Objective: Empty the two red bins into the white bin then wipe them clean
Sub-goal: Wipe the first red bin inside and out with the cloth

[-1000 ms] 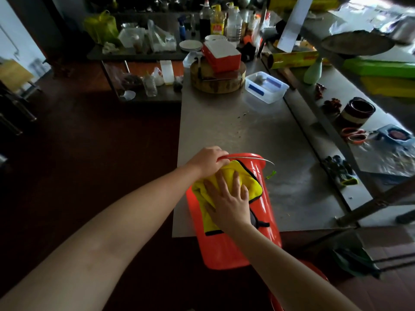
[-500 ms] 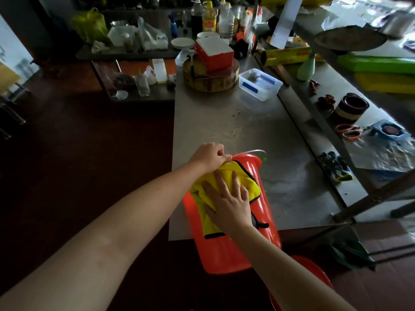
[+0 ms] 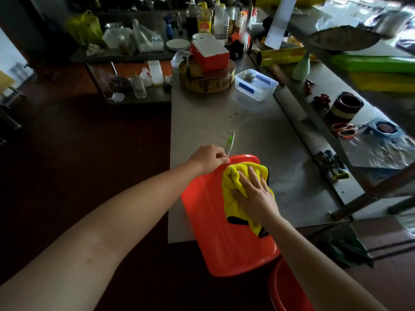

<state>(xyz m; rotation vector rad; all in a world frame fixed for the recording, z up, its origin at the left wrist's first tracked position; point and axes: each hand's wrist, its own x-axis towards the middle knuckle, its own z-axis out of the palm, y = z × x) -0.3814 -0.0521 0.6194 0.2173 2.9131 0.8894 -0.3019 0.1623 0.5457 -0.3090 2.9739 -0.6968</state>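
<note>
Head view: 1 red bin [image 3: 215, 232] lies on its side across the near edge of the steel table [image 3: 224, 122], its near end hanging out past the edge. The left hand [image 3: 207, 159] has its fingers curled tight at the bin's far end, where a thin wire handle [image 3: 230, 142] sticks up just past the knuckles. The right hand [image 3: 256, 196] lies flat, fingers straight and slightly spread, pressing a yellow cloth [image 3: 233, 176] against the bin's upward-facing side. A 2nd red bin [image 3: 289, 290] shows partly at the bottom, below the table and under the right forearm. Further back on the table sit a clear tub [image 3: 256, 84] and a round wooden block [image 3: 206, 83] with a red and white box [image 3: 210, 53] on top.
</note>
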